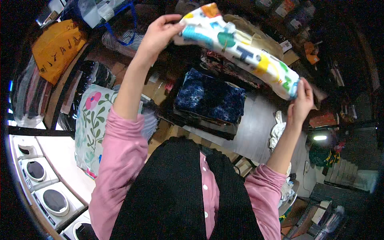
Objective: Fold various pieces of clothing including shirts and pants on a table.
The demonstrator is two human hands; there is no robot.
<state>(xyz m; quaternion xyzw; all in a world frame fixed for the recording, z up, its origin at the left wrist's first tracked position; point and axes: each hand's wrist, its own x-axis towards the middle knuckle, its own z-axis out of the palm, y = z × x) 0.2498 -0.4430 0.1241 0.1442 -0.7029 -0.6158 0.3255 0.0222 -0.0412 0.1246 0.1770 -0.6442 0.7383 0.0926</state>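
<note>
A white cloth (240, 54) with a colourful print is stretched between my raised hands, blurred by motion. My left hand (162, 34) pinches its upper left end between thumb and fingers. At the lower right end, my right hand (301, 99) grips the other corner. Below the cloth, a stack of folded dark blue mottled fabric (210, 96) lies on a grey table (255, 129). Dark patterned fabric (231, 69) is partly hidden behind the raised cloth.
A flower-printed fabric bundle (96, 120) stands at my left, near an orange bag (58, 49). Several front-loading washing machines (55, 202) line the lower left. Crumpled white cloth (277, 130) lies on the table's right side. A blue-handled clear bag (100, 13) is at the top left.
</note>
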